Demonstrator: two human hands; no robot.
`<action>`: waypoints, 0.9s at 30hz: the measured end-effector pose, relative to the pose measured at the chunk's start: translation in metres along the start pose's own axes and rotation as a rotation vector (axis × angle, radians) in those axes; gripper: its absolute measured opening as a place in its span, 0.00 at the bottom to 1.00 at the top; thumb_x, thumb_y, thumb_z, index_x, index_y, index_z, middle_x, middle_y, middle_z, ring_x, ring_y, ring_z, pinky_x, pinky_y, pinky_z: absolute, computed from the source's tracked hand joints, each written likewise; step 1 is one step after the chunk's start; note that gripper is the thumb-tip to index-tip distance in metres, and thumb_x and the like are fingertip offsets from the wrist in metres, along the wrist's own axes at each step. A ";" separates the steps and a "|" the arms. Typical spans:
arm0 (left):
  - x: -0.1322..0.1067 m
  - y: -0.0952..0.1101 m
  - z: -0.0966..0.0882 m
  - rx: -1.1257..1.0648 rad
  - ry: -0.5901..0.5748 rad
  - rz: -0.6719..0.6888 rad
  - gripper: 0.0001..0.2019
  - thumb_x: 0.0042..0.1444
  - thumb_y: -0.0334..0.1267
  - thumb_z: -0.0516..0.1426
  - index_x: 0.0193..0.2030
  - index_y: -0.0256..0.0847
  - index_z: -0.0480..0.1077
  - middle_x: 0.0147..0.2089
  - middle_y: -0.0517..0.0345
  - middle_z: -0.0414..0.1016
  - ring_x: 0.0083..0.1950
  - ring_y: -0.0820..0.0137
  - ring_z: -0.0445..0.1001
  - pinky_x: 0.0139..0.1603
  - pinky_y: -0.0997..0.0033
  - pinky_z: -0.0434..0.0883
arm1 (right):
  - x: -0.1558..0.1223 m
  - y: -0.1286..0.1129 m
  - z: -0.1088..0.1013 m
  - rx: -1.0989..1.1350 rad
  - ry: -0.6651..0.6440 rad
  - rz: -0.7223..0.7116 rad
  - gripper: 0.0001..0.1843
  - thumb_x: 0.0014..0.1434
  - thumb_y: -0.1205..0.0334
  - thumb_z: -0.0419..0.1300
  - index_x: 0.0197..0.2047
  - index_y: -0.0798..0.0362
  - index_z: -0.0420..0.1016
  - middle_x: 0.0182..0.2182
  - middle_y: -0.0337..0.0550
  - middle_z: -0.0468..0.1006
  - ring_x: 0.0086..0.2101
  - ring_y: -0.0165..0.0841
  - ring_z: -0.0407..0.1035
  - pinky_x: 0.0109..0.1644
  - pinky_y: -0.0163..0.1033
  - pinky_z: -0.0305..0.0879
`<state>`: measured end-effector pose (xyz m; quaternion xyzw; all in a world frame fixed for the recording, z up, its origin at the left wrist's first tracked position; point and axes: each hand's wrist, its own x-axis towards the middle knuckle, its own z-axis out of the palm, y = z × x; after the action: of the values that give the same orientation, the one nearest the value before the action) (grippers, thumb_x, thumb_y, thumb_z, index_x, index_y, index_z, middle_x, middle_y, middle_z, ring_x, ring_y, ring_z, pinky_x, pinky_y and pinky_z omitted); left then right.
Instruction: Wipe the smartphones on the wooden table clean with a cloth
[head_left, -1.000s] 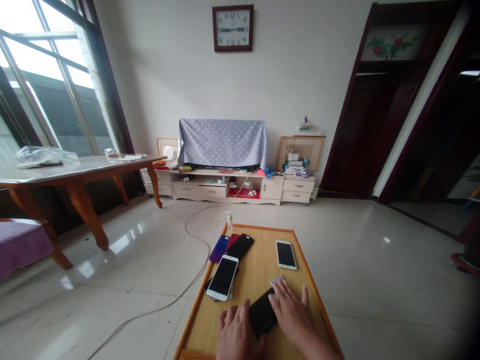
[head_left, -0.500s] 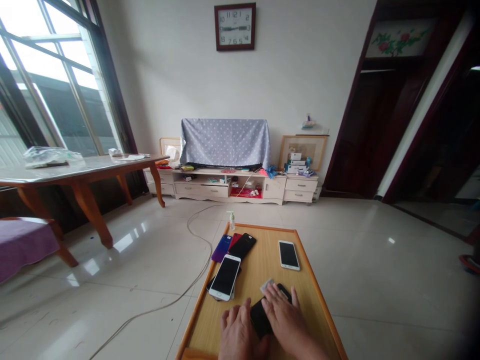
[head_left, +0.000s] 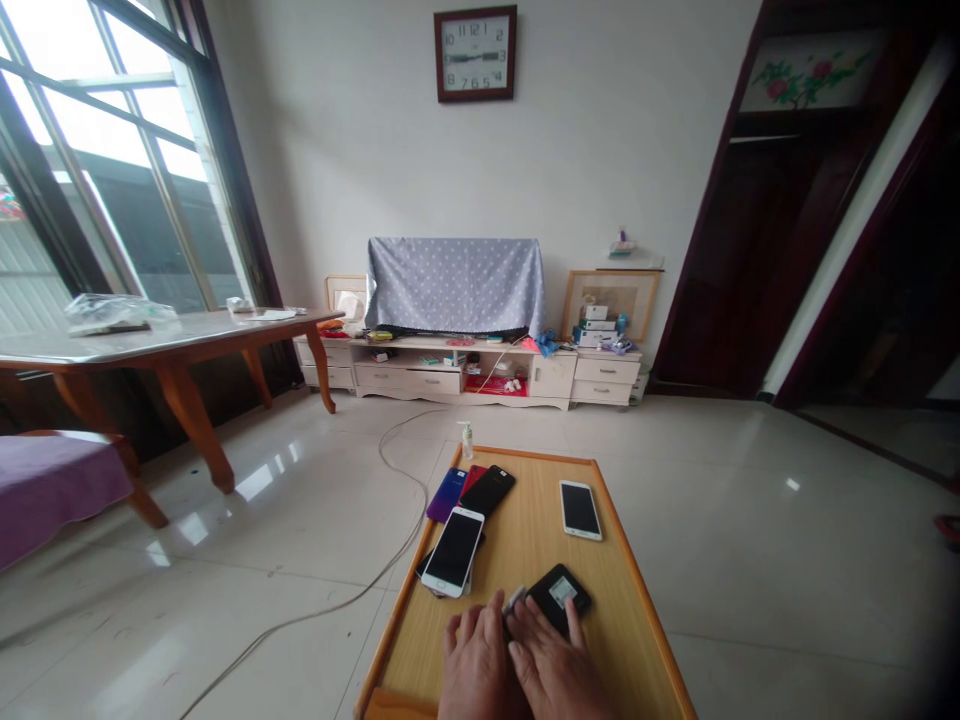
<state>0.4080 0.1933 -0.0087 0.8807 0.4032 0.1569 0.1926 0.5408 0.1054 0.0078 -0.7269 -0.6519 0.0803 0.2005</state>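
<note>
A black phone point(head_left: 571, 580) with a pale label on its back lies on the small wooden table, partly covered by my hands. My left hand point(head_left: 476, 655) is at its near left side, fingers bent, steadying the phone's edge. My right hand point(head_left: 551, 650) lies across the phone, fingers together and pressing a small grey-white cloth point(head_left: 514, 600) against it. Only a bit of the cloth shows past the fingertips. Ahead on the left, a white phone point(head_left: 453, 552) rests on other phones. Another white phone point(head_left: 580, 508) lies screen up at the right.
Behind the stack are a blue-purple phone point(head_left: 445, 494), a red phone point(head_left: 472, 478) and a black phone point(head_left: 489, 491). A pump bottle point(head_left: 466, 440) stands at the table's far left corner. A cable point(head_left: 337, 606) runs over the floor on the left.
My right hand has slid down and left across the phone with the cloth, uncovering the pale label. My left hand has stayed nearly in place. The view has shifted slightly.
</note>
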 end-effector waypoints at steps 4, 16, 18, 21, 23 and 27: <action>-0.001 -0.002 0.000 -0.009 0.000 0.008 0.31 0.60 0.38 0.50 0.71 0.38 0.61 0.63 0.47 0.74 0.64 0.56 0.67 0.68 0.54 0.49 | -0.001 -0.008 -0.008 0.062 -0.085 -0.007 0.24 0.75 0.47 0.42 0.69 0.35 0.65 0.65 0.39 0.67 0.66 0.46 0.59 0.72 0.71 0.41; -0.003 0.021 -0.014 0.008 0.034 0.034 0.38 0.49 0.50 0.61 0.67 0.38 0.65 0.60 0.48 0.77 0.63 0.55 0.67 0.69 0.53 0.49 | -0.024 0.053 -0.010 -0.137 0.132 0.282 0.28 0.75 0.45 0.40 0.72 0.44 0.59 0.68 0.44 0.61 0.69 0.46 0.53 0.72 0.73 0.36; -0.002 0.022 -0.015 0.016 0.030 0.025 0.37 0.49 0.49 0.61 0.66 0.38 0.65 0.60 0.47 0.77 0.63 0.55 0.67 0.69 0.53 0.49 | -0.021 0.048 -0.006 -0.167 0.152 0.313 0.30 0.75 0.44 0.40 0.71 0.49 0.61 0.68 0.48 0.60 0.69 0.48 0.52 0.72 0.72 0.37; -0.001 0.019 -0.015 0.034 0.000 0.040 0.32 0.54 0.45 0.58 0.66 0.38 0.66 0.61 0.46 0.76 0.63 0.56 0.68 0.68 0.54 0.51 | -0.023 0.026 0.008 -0.099 0.075 0.156 0.31 0.74 0.44 0.43 0.71 0.52 0.61 0.69 0.49 0.60 0.69 0.48 0.54 0.73 0.68 0.40; -0.001 0.017 -0.014 0.038 -0.020 0.063 0.29 0.57 0.42 0.55 0.66 0.38 0.65 0.61 0.47 0.76 0.63 0.57 0.68 0.68 0.55 0.52 | -0.026 0.014 0.012 -0.032 0.020 0.025 0.28 0.74 0.47 0.44 0.71 0.48 0.61 0.68 0.45 0.62 0.68 0.46 0.56 0.74 0.66 0.40; -0.002 0.020 -0.013 0.026 0.020 0.052 0.32 0.55 0.46 0.58 0.66 0.39 0.65 0.60 0.46 0.76 0.62 0.56 0.68 0.68 0.53 0.51 | -0.024 0.027 -0.003 -0.043 0.073 0.104 0.27 0.76 0.48 0.41 0.71 0.44 0.60 0.68 0.42 0.63 0.68 0.43 0.55 0.74 0.68 0.34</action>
<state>0.4141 0.1828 0.0112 0.8918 0.3838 0.1655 0.1731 0.5630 0.0795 -0.0039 -0.7663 -0.6071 0.0501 0.2042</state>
